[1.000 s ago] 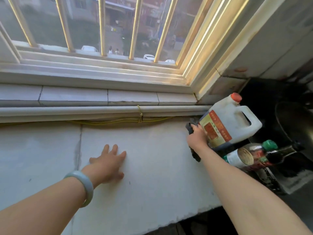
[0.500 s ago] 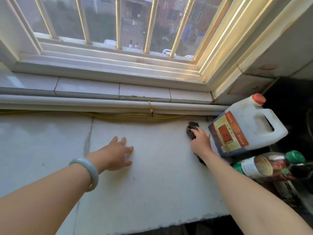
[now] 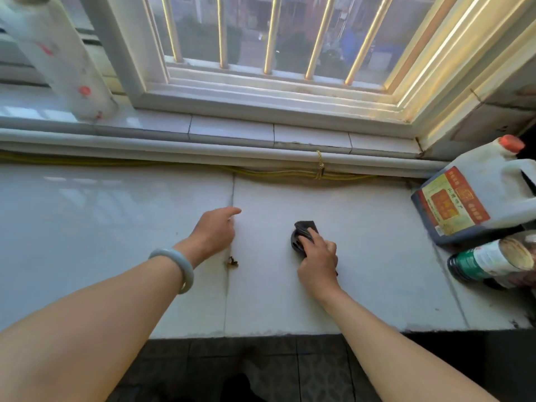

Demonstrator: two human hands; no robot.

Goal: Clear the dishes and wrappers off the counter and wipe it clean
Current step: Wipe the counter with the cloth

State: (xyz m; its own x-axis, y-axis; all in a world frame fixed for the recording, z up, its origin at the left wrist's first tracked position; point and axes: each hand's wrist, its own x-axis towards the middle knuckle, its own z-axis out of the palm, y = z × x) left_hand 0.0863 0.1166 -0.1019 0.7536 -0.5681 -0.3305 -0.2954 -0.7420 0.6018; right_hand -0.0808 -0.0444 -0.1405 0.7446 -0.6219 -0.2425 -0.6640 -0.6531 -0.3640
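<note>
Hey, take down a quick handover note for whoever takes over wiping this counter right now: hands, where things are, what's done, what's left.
Right hand grips the dark cloth, pressing it on the counter.
Left hand holds nothing, fingers loose, at the tile seam.
A small brown scrap lies on the seam near the left wrist. Jug and lying bottles sit at the counter's right end.
Done: no dishes or wrappers in view.
Left: probably the scrap and more wiping; how much is wiped I cannot tell.

Daylight entered through the window [image 3: 275, 33], gilding its bars; glare sheened the counter [image 3: 87, 204]. Edges bowed, slightly soft.
</note>
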